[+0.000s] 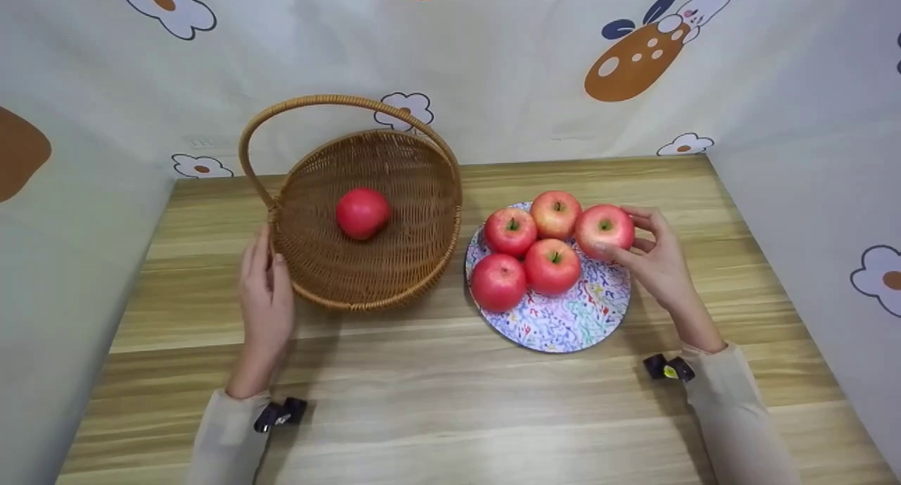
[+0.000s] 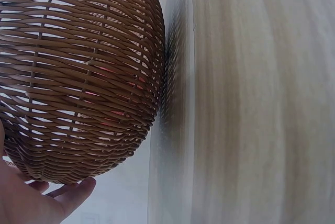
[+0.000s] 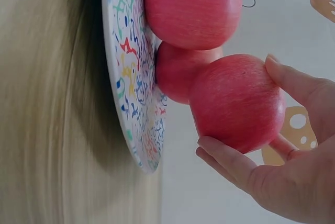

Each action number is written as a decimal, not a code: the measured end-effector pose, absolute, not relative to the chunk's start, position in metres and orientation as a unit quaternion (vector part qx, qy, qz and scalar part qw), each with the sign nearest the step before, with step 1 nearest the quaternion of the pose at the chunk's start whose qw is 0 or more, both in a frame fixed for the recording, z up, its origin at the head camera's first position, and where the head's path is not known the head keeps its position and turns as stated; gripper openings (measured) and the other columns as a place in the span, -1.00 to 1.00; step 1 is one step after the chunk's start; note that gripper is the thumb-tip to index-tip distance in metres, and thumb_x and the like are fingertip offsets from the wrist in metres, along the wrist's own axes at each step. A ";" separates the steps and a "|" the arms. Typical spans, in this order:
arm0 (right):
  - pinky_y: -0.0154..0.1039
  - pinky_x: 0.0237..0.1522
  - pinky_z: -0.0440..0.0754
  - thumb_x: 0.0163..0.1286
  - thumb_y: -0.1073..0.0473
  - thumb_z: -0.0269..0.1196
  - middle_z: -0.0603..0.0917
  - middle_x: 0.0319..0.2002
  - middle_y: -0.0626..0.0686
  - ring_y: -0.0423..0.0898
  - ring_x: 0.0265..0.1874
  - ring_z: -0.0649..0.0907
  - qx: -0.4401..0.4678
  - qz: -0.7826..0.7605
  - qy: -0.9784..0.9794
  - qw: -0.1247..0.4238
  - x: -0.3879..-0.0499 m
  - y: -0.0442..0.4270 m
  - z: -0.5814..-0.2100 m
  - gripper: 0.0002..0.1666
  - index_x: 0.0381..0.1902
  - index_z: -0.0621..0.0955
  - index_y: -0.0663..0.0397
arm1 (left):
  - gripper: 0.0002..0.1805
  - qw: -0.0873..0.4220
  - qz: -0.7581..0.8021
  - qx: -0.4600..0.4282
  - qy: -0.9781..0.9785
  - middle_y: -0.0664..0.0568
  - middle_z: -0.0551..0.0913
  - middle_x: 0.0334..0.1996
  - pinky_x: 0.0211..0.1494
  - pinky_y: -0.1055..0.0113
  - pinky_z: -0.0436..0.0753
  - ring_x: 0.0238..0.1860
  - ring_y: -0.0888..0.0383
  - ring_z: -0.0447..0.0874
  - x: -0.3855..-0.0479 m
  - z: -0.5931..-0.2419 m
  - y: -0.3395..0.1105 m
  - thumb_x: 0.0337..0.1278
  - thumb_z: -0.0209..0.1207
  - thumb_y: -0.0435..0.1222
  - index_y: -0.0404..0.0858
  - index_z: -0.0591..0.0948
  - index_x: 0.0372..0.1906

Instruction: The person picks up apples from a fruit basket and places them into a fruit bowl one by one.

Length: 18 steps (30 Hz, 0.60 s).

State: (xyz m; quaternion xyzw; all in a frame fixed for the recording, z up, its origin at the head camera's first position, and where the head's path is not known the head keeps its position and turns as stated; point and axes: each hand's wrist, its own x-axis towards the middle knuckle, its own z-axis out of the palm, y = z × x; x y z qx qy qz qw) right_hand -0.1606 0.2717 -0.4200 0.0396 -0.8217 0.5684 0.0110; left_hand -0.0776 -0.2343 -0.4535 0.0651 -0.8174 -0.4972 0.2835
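Note:
My right hand [image 1: 659, 263] grips an apple [image 1: 604, 230] between thumb and fingers. In the right wrist view this apple [image 3: 238, 103] is held off the plate's surface, at its far side. Several other red apples [image 1: 554, 267] sit together on a round plate [image 1: 584, 323] with a multicoloured squiggle pattern. To the left stands a brown wicker basket [image 1: 415, 260] with a tall arched handle, and one red apple [image 1: 362, 213] lies inside. My left hand [image 1: 267, 295] rests against the basket's left side with fairly straight fingers. The left wrist view shows its fingers [image 2: 78, 195] touching the woven wall.
The wood-grain tabletop [image 1: 436, 400] lies under everything. A pale curtain [image 1: 507, 70] with printed flowers and carrots rises behind the table and along both sides. The basket handle [image 1: 331, 101] arches over the basket's back.

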 end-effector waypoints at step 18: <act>-0.51 -0.09 0.67 0.29 0.37 0.49 0.49 0.28 0.41 0.03 0.06 0.61 0.042 0.522 -0.852 -0.021 -0.168 0.285 -0.432 -0.27 0.32 0.41 0.44 | -0.44 0.275 -0.499 0.072 -0.819 -0.41 0.26 0.55 0.69 -0.06 0.12 0.59 -0.32 0.18 -0.077 -0.452 -0.234 0.59 -0.08 -0.41 -0.44 0.31 0.57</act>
